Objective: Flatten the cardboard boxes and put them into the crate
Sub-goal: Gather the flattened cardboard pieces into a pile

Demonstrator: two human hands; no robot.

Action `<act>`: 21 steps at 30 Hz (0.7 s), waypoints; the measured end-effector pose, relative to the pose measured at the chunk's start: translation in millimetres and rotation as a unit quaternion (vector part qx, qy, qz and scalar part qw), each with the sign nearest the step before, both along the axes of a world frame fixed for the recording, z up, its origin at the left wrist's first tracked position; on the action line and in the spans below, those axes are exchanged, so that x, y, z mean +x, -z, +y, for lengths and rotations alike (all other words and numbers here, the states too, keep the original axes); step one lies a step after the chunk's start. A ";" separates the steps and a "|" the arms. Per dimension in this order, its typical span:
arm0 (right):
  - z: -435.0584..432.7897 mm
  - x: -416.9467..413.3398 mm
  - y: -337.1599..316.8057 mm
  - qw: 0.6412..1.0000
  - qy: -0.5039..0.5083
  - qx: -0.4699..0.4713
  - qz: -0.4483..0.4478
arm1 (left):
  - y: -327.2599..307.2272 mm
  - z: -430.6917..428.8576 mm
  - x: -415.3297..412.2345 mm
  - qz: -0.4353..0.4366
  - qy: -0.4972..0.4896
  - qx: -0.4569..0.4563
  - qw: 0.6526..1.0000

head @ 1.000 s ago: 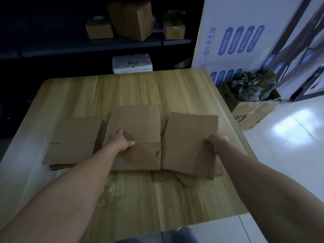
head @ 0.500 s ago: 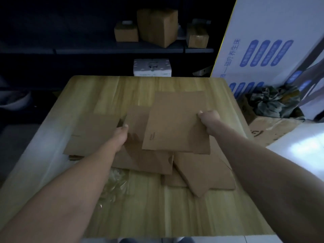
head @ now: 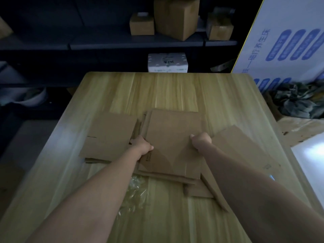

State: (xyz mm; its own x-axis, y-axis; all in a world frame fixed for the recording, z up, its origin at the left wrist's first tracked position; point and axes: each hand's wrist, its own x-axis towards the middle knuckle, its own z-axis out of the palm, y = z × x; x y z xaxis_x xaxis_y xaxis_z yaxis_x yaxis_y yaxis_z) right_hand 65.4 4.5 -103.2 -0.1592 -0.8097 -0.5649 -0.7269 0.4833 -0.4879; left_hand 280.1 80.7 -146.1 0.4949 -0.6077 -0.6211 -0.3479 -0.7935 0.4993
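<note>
Several flattened cardboard boxes lie on the wooden table [head: 175, 88]. The middle stack [head: 171, 137] sits between my hands, a second flat box laid on top of the first. My left hand [head: 142, 146] grips the stack's left edge, thumb on top. My right hand [head: 200, 142] is closed on its right edge. Another flat box [head: 108, 135] lies to the left, and a further flat piece [head: 245, 155] lies tilted at the right, partly under my right forearm. No crate shows that I can tell apart.
Crumpled clear plastic tape [head: 135, 192] lies on the table near my left forearm. Behind the table, dark shelves hold upright cardboard boxes [head: 175, 16] and a white foam box [head: 167, 62]. At the right stand a printed white panel [head: 287, 41] and an open carton with crumpled cloth [head: 298, 102].
My right hand lifted a flat box from the right, carried it left and laid it on the middle box. My left hand stayed on the middle box's left edge. The view swung left.
</note>
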 end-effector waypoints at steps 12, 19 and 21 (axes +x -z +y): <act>0.0 -76.5 -24.0 0.993 0.104 -0.047 -0.030 | -64.3 -24.0 -56.0 -0.244 0.061 -0.056 0.966; 3.4 -188.4 45.4 0.983 0.088 0.097 0.126 | -65.4 -36.9 -140.6 -0.149 0.266 -0.125 0.944; 19.9 -181.5 20.6 0.980 0.103 0.125 0.120 | -57.9 -35.9 -147.7 -0.122 0.286 -0.111 0.944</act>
